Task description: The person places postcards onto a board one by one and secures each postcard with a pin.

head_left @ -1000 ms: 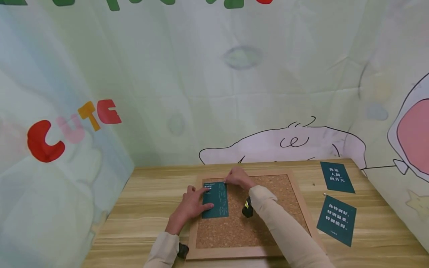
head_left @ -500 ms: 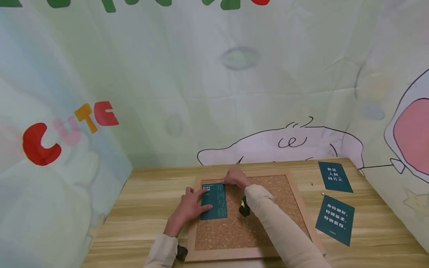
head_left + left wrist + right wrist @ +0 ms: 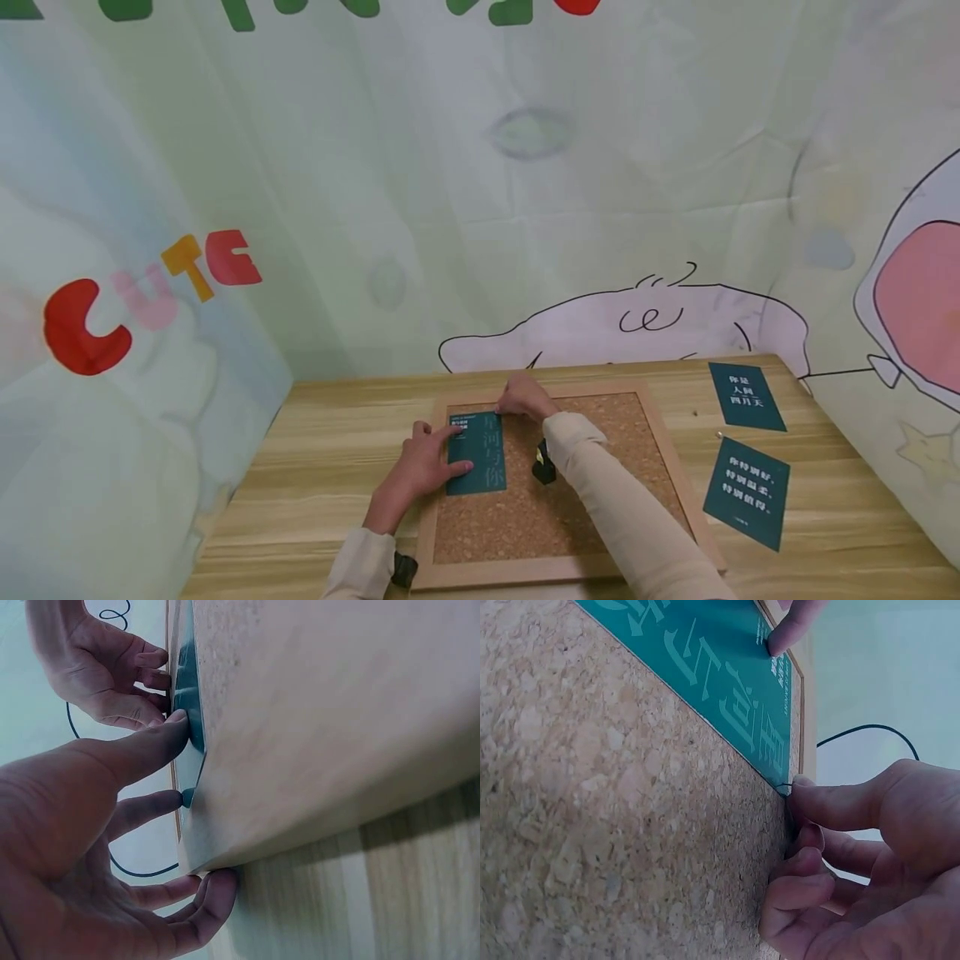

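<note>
A dark green card with pale lettering lies on the upper left of a wood-framed cork board. My left hand presses the card's left side with thumb and forefinger spread; its other fingers rest against the board's frame in the left wrist view. At the card's upper right corner, my right hand pinches a pushpin between thumb and fingertips. The pin's thin dark needle meets the corner, and its head is mostly hidden by the fingers.
Two more green cards lie on the wooden table right of the board, an upper card and a lower card. A small pin sits by the lower card. A printed curtain stands behind the table.
The head view has shifted slightly, moving the scene a little left and down. Both hands keep their places on the card and its corner.
</note>
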{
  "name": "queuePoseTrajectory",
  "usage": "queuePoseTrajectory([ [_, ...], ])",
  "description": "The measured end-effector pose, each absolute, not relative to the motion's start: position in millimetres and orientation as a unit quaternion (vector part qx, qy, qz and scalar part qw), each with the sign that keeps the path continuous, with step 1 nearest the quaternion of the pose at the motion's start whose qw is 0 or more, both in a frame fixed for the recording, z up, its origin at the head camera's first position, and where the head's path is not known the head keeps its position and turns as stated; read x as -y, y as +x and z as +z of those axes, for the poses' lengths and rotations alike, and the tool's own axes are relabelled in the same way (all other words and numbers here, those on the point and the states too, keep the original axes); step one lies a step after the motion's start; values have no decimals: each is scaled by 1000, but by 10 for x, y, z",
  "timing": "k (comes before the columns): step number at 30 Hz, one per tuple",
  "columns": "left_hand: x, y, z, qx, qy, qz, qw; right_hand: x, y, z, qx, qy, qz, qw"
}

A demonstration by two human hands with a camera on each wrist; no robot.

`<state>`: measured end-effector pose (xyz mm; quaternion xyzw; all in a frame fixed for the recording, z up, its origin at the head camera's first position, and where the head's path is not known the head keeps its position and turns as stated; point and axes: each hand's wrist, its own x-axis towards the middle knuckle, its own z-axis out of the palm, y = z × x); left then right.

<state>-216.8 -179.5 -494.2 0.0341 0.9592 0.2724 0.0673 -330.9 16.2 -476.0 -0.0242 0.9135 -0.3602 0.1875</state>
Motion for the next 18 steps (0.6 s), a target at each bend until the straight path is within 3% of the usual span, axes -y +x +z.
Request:
queuePoseTrajectory([
  [18, 1782, -2162, -4905, -957, 33, 278, 72, -148, -3264, -4700, -937, -48, -307, 158],
])
